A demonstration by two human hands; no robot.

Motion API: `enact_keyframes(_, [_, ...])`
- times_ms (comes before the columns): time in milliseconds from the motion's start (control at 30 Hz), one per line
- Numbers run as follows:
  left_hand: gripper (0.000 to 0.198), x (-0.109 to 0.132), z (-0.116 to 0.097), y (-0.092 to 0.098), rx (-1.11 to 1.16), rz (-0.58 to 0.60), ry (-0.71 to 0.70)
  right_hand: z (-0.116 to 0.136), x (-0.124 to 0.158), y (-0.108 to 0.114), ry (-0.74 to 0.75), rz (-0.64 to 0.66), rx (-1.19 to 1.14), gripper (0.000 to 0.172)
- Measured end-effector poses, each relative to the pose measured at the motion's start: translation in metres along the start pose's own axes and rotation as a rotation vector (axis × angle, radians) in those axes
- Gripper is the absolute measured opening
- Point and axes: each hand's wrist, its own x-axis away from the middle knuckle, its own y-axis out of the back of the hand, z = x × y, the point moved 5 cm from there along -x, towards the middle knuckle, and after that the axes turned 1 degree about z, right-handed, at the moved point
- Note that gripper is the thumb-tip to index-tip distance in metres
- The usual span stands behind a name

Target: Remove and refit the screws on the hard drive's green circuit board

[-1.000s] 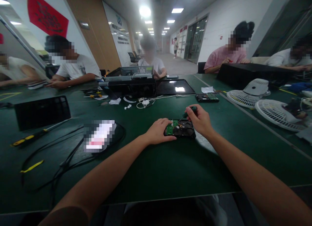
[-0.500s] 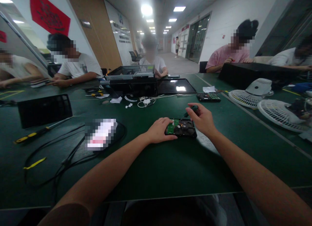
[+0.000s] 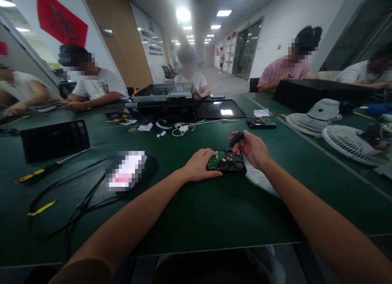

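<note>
On the green table in front of me lies a hard drive point(image 3: 228, 162), its green circuit board and black underside facing up. My left hand point(image 3: 199, 165) grips its left end, with the thumb along the near edge and the fingers over the far side. Above the drive's right part, my right hand point(image 3: 253, 150) is closed on a screwdriver point(image 3: 235, 139) with a dark green handle. The handle is tilted, and I cannot make out the screwdriver's tip.
A second hard drive point(image 3: 261, 123) lies farther back, near white fan parts point(image 3: 306, 118). To the left are a pixelated bright phone-like thing point(image 3: 126, 169), black cables, a yellow-black screwdriver point(image 3: 39, 172) and a black panel point(image 3: 55, 140). An open computer case point(image 3: 162, 106) stands behind. Several people sit around.
The screwdriver's handle has tipped over to the left in my right hand, and the fingers have shifted around it. My left hand and the hard drive stay in place.
</note>
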Motion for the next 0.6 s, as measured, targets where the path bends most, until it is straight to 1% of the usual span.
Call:
enact_keyframes(67, [0.09,0.0002,-0.0009,0.0006,-0.001,0.002,-0.001,0.0003,-0.0006,0.0014,-0.023,-0.004,0.005,0.045])
enact_keyframes(200, [0.089,0.0006,-0.0032,0.002,0.002,-0.004,-0.013,-0.0001,-0.0003,0.0025,-0.062,0.001,-0.017,0.042])
enact_keyframes(400, [0.089,0.0003,-0.0012,0.0001,0.003,-0.019,-0.027,-0.002,0.0011,0.0018,-0.078,0.049,-0.104,0.036])
enact_keyframes(600, [0.088,-0.0002,0.0021,-0.0034,-0.014,-0.035,-0.022,-0.0007,0.0036,-0.0027,-0.118,0.099,-0.045,0.03])
